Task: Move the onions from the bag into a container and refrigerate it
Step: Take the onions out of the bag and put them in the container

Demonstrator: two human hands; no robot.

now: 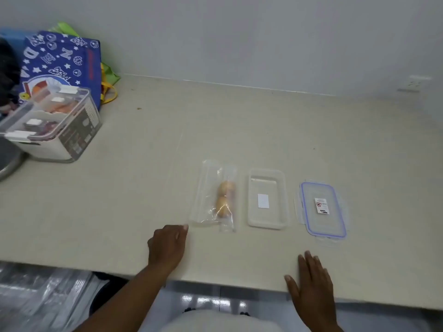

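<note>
A clear plastic bag [206, 200] lies flat on the beige counter [143, 164] with two yellowish onions [224, 200] inside it. Right of the bag stands a clear rectangular container [267, 198], open and holding nothing. Its lid [322, 208], clear with a blue seal and a small label, lies further right. My left hand [167, 248] rests on the counter just below and left of the bag's near corner, fingers curled, holding nothing. My right hand [311, 281] lies flat near the counter's front edge, below the lid, fingers spread.
At the back left stand a clear lidded storage box [52, 125] with food inside and a blue patterned bag [62, 61] against the white wall. A metal bowl's rim [9, 161] shows at the far left. The counter's front edge runs just behind my wrists.
</note>
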